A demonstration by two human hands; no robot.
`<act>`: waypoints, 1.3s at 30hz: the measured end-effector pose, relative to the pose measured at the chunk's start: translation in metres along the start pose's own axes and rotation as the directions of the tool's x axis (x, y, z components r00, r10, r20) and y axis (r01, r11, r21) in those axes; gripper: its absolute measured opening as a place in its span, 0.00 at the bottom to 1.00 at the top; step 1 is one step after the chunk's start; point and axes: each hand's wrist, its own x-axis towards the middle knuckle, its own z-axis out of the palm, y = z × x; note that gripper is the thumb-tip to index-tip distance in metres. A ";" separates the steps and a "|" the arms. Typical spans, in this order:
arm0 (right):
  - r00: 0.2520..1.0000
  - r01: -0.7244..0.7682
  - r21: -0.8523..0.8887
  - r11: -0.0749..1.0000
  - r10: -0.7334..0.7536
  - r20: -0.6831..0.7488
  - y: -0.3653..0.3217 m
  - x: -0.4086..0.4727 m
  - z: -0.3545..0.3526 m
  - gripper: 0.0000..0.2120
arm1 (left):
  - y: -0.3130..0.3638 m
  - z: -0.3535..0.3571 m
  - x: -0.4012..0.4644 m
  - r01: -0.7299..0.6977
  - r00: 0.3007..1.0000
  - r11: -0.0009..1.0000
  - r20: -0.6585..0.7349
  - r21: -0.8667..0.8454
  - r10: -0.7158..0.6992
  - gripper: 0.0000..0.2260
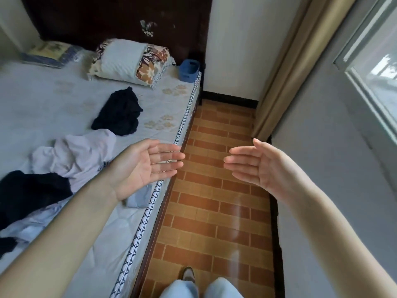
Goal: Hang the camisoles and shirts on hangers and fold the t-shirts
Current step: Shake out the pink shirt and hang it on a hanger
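Observation:
Both hands are raised in front of me, palms facing each other, fingers straight, holding nothing. My left hand hovers over the bed's right edge; my right hand is over the tiled floor. On the bed lies a crumpled black garment near the pillow. A pale lilac garment is bunched beside my left wrist. Another black garment and a light blue one lie at the left edge. A small grey-blue piece of cloth sits under my left wrist.
A patterned pillow and a blue basket sit at the head of the bed. Brown brick-pattern floor runs between bed and wall. A beige curtain and window are on the right. My legs show at the bottom.

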 end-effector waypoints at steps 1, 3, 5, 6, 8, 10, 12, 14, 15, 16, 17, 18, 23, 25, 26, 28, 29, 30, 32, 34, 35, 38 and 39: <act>1.000 -0.016 -0.005 1.000 0.016 0.008 -0.005 0.012 0.003 0.24 | 0.005 -0.006 0.004 -0.005 1.000 1.000 -0.018 -0.019 0.005 0.18; 0.999 -0.037 -0.017 0.999 0.037 0.024 -0.014 0.035 0.008 0.24 | 0.013 -0.017 0.013 -0.007 0.998 0.999 -0.059 -0.047 0.004 0.18; 0.998 -0.052 -0.035 0.998 0.054 0.046 -0.023 0.059 0.012 0.23 | 0.019 -0.027 0.022 -0.003 0.994 0.998 -0.108 -0.060 -0.004 0.18; 0.996 -0.064 -0.040 0.997 0.066 0.057 -0.027 0.073 0.014 0.23 | 0.022 -0.033 0.027 -0.003 0.991 0.998 -0.134 -0.067 -0.006 0.18; 0.992 -0.096 -0.048 0.994 0.100 0.081 -0.035 0.100 0.017 0.23 | 0.027 -0.042 0.038 -0.011 0.983 0.996 -0.185 -0.086 -0.005 0.18; 0.985 -0.127 -0.068 0.990 0.134 0.105 -0.045 0.130 0.020 0.23 | 0.034 -0.049 0.051 -0.026 0.974 0.994 -0.227 -0.107 0.001 0.18; 0.980 -0.137 -0.094 0.986 0.149 0.133 -0.058 0.159 0.022 0.24 | 0.043 -0.053 0.067 -0.041 0.964 0.992 -0.265 -0.123 0.007 0.18; 0.973 -0.133 -0.125 0.983 0.154 0.171 -0.075 0.189 0.021 0.24 | 0.055 -0.054 0.086 -0.062 0.953 0.989 -0.302 -0.137 0.018 0.18; 0.969 -0.129 -0.140 0.982 0.155 0.193 -0.083 0.205 0.019 0.24 | 0.062 -0.054 0.098 -0.076 0.949 0.987 -0.315 -0.143 0.028 0.18; 0.964 -0.126 -0.154 0.980 0.157 0.214 -0.093 0.221 0.017 0.24 | 0.070 -0.053 0.110 -0.094 0.944 0.984 -0.329 -0.150 0.040 0.18; 0.960 -0.124 -0.168 0.978 0.161 0.231 -0.104 0.238 0.014 0.24 | 0.077 -0.052 0.122 -0.113 0.938 0.981 -0.343 -0.159 0.052 0.18; 0.955 -0.125 -0.181 0.976 0.168 0.244 -0.115 0.254 0.011 0.24 | 0.085 -0.050 0.135 -0.132 0.932 0.977 -0.357 -0.168 0.064 0.18; 0.917 -0.138 -0.237 0.962 0.214 0.336 -0.162 0.322 0.006 0.25 | 0.117 -0.040 0.179 -0.182 0.899 0.959 -0.431 -0.215 0.074 0.18; 0.897 -0.133 -0.276 0.952 0.234 0.375 -0.173 0.345 0.009 0.24 | 0.123 -0.039 0.187 -0.197 0.877 0.954 -0.475 -0.225 0.069 0.18; 0.886 -0.133 -0.293 0.947 0.246 0.392 -0.178 0.354 0.012 0.24 | 0.125 -0.040 0.190 -0.203 0.866 0.952 -0.496 -0.230 0.065 0.18; 0.862 -0.144 -0.309 0.940 0.272 0.428 -0.186 0.370 0.019 0.24 | 0.129 -0.042 0.195 -0.218 0.843 0.943 -0.535 -0.251 0.052 0.18; 0.849 -0.143 -0.314 0.939 0.279 0.449 -0.188 0.380 0.023 0.24 | 0.131 -0.044 0.198 -0.225 0.834 0.938 -0.549 -0.263 0.046 0.18; 0.840 -0.136 -0.316 0.939 0.278 0.465 -0.188 0.386 0.025 0.24 | 0.132 -0.045 0.199 -0.229 0.829 0.936 -0.558 -0.267 0.044 0.18; 0.817 -0.127 -0.337 0.933 0.291 0.498 -0.191 0.406 0.033 0.24 | 0.137 -0.050 0.204 -0.250 0.809 0.929 -0.586 -0.271 0.047 0.18; 0.798 -0.130 -0.356 0.925 0.311 0.516 -0.194 0.425 0.044 0.24 | 0.140 -0.058 0.210 -0.272 0.789 0.920 -0.613 -0.283 0.044 0.18; 0.791 -0.134 -0.365 0.922 0.321 0.521 -0.195 0.434 0.049 0.24 | 0.141 -0.062 0.214 -0.279 0.779 0.916 -0.626 -0.290 0.039 0.18; 0.769 -0.143 -0.393 0.908 0.352 0.533 -0.195 0.460 0.062 0.24 | 0.142 -0.075 0.227 -0.280 0.762 0.911 -0.648 -0.301 0.020 0.18; 0.764 -0.142 -0.404 0.904 0.360 0.536 -0.194 0.468 0.067 0.24 | 0.143 -0.079 0.232 -0.276 0.760 0.912 -0.650 -0.303 0.014 0.18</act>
